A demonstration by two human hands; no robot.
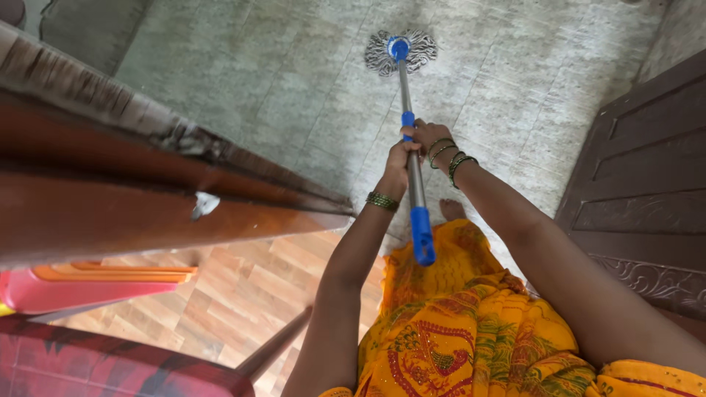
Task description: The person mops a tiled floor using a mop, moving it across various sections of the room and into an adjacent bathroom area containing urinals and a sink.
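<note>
One mop [409,110], with one round stringy grey head and one metal handle carrying blue fittings. Two hands grip that handle: one left hand [398,163] and one right hand [425,135]. One bangle band shows on the left wrist and two clusters of green bangles on the right. One bare foot [451,209] shows on the floor. One dark carved wooden door [647,191] stands at the right. One red chair [110,364] sits at lower left

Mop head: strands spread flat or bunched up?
Spread. The mop head lies on the grey floor, strands fanned around its blue hub.
</note>
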